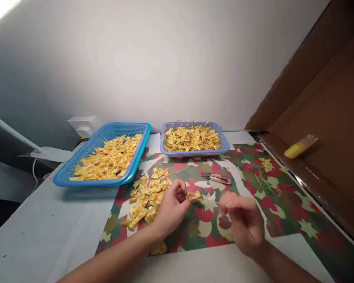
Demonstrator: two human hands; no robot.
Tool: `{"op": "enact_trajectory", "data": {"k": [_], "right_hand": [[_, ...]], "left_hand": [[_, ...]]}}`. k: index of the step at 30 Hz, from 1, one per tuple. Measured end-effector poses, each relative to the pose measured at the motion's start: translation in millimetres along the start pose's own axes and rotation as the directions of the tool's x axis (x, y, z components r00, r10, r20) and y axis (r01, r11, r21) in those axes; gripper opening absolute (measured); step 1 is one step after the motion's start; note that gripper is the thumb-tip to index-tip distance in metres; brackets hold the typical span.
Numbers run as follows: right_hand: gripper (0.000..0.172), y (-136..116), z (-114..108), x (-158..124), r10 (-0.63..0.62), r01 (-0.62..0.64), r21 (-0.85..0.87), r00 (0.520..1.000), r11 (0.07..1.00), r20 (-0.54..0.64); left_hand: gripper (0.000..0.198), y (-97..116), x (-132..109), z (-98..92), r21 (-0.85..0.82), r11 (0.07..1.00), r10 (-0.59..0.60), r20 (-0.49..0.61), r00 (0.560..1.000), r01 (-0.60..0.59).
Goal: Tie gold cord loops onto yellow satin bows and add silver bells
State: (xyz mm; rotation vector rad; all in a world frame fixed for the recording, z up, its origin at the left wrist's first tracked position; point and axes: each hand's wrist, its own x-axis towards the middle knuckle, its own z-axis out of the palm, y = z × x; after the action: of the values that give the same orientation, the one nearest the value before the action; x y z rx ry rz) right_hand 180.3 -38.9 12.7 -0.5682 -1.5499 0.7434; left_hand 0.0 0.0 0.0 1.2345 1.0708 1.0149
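Observation:
My left hand (175, 200) pinches a small yellow satin bow (195, 195) between thumb and fingertips, over the patterned mat. My right hand (242, 218) is closed to the right of the bow, slightly blurred. A faint thin gold cord (216, 202) runs from the bow's side toward its fingertips. Left of my left hand lies a loose pile of yellow bows (149, 196), one with a gold cord stretching out to the right. Thread snips (216, 179) with pink handles lie beyond the gap between my hands.
A blue basket (94, 183) heaped with bows stands at left. A smaller purple-blue basket (194, 153) of bows with gold cords is against the wall. Loose cord scraps (268, 182) lie on the mat (191, 236) at right. A yellow-filled tube (301, 147) is by the brown panel.

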Motion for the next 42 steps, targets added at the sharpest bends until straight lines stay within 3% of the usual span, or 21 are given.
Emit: {"op": "enact_trajectory", "data": {"k": [4, 8, 11, 17, 22, 25, 32, 38, 42], "right_hand": [[0.022, -8.7, -3.5, -5.9, 0.199, -0.197, -0.033, 0.977, 0.980, 0.072], [0.022, -13.2, 0.3, 0.4, 0.375, -0.361, -0.111, 0.915, 0.926, 0.152], [0.023, -12.3, 2.0, 6.2, 0.403, -0.386, -0.134, 0.905, 0.913, 0.138], [0.025, -3.5, -2.8, 0.9, 0.395, -0.392, -0.050, 0.916, 0.919, 0.066], [0.018, -0.1, -0.6, 1.5, 0.552, -0.522, -0.267, 0.832, 0.810, 0.049], [0.018, 0.0, 3.1, 5.7, 0.585, -0.506, -0.406, 0.806, 0.761, 0.089], [0.020, 6.4, 6.8, 3.9, 0.486, -0.381, -0.505, 0.869, 0.775, 0.092], [0.017, 7.6, 8.0, 2.0, 0.475, -0.342, -0.589, 0.876, 0.732, 0.081], [0.017, 7.8, 7.8, 0.3, 0.499, -0.352, -0.608, 0.862, 0.712, 0.086]], "left_hand": [[0.020, 9.6, -6.7, -2.1, 0.120, 0.992, -0.030, 0.026, 0.999, 0.027], [0.019, 13.5, -3.5, -1.9, -0.015, 0.989, -0.145, 0.031, 0.989, 0.146], [0.018, 14.3, 1.3, -2.9, -0.116, 0.958, -0.262, 0.018, 0.965, 0.262], [0.032, 13.1, 2.9, -5.7, -0.061, 0.922, -0.384, -0.008, 0.923, 0.383], [0.032, 13.2, -0.1, -4.3, -0.055, 0.929, -0.368, -0.016, 0.930, 0.366], [0.026, 13.6, -1.8, -4.0, -0.019, 0.941, -0.339, -0.016, 0.941, 0.339], [0.022, 12.0, -4.3, -4.8, -0.005, 0.952, -0.307, -0.008, 0.952, 0.307], [0.016, 17.5, -4.3, -3.3, 0.056, 0.960, -0.273, -0.023, 0.962, 0.274], [0.015, 19.1, -4.2, -1.9, 0.000, 0.957, -0.289, -0.023, 0.957, 0.289]]}}
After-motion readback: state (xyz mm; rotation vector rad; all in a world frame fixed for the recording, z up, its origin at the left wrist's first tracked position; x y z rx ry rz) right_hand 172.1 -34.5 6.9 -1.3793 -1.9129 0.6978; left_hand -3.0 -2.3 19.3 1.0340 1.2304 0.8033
